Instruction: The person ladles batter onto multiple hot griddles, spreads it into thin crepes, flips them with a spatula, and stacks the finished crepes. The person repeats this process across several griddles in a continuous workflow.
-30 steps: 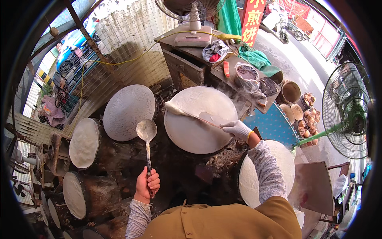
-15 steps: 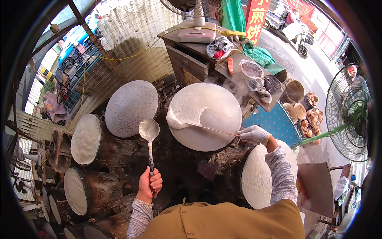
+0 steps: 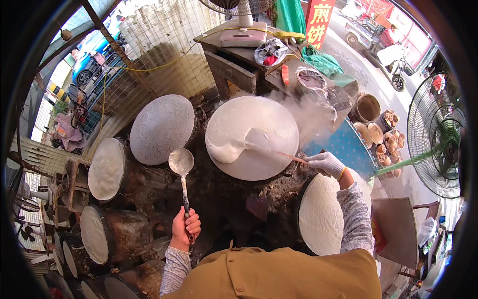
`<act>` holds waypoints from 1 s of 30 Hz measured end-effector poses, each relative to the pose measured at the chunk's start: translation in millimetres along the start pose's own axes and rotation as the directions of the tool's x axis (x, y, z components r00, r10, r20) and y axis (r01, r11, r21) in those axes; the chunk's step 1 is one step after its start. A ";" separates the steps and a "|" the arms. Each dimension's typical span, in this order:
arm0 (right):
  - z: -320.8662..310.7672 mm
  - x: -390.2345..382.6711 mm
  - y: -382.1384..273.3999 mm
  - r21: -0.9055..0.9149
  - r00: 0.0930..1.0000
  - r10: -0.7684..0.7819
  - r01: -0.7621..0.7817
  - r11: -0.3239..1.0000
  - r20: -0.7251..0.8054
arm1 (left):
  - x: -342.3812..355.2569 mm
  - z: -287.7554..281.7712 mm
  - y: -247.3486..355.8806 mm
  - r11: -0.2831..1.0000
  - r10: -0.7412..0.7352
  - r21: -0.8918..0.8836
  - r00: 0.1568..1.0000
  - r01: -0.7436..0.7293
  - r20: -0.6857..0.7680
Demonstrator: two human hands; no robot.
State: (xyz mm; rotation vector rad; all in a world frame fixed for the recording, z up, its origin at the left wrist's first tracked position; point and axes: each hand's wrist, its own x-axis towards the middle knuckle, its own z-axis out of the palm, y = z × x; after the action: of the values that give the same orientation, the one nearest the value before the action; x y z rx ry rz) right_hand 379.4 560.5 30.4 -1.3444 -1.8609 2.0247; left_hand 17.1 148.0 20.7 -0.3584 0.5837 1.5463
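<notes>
Bare and closed, my left hand point(image 3: 185, 228) grips the dark handle of a ladle point(image 3: 181, 162), whose bowl is coated with pale batter. My right hand point(image 3: 326, 164), in a white glove, is closed on a batter spreader point(image 3: 291, 158) with a thin stick. Its far end lies at the batter and is partly lost in steam. Under it is a round griddle point(image 3: 254, 172). White batter point(image 3: 239, 117) covers its upper and left part, with a thick lump at lower left and smooth bare surface at lower right.
Other round griddles surround me: a crackle-coated one point(image 3: 162, 129) at left, batter-covered ones point(image 3: 106, 169) further left, one point(image 3: 321, 214) below my right forearm. A wooden table point(image 3: 229, 72) with a pink-based fan stands ahead. A large green fan point(image 3: 438, 134) and a blue dotted panel point(image 3: 338, 149) are at right.
The spreader has swung from the griddle's left edge toward its middle, pushing the batter lump rightward. Steam has thickened. My left hand keeps the ladle nearly still.
</notes>
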 end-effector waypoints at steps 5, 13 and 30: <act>28.3 -10.7 17.7 -0.045 0.985 -0.066 0.060 0.997 -0.159 | 0.1 6.3 -6.0 1.000 -0.012 -0.028 0.999 0.012 0.030; 92.4 -104.4 11.9 -0.004 0.993 -0.016 0.016 1.000 -0.118 | -22.9 13.5 14.8 0.997 -0.065 0.055 0.990 0.058 0.127; 411.9 -70.1 63.8 0.509 0.883 0.224 0.019 0.861 -0.413 | -91.5 -56.9 91.0 0.992 -0.117 0.059 0.982 0.109 0.146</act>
State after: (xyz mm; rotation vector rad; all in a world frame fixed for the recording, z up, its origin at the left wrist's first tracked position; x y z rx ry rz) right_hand 193.8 186.7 -36.6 -1.5973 -0.9868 1.8266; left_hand -73.7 41.6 38.5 -0.2305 0.4772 1.4326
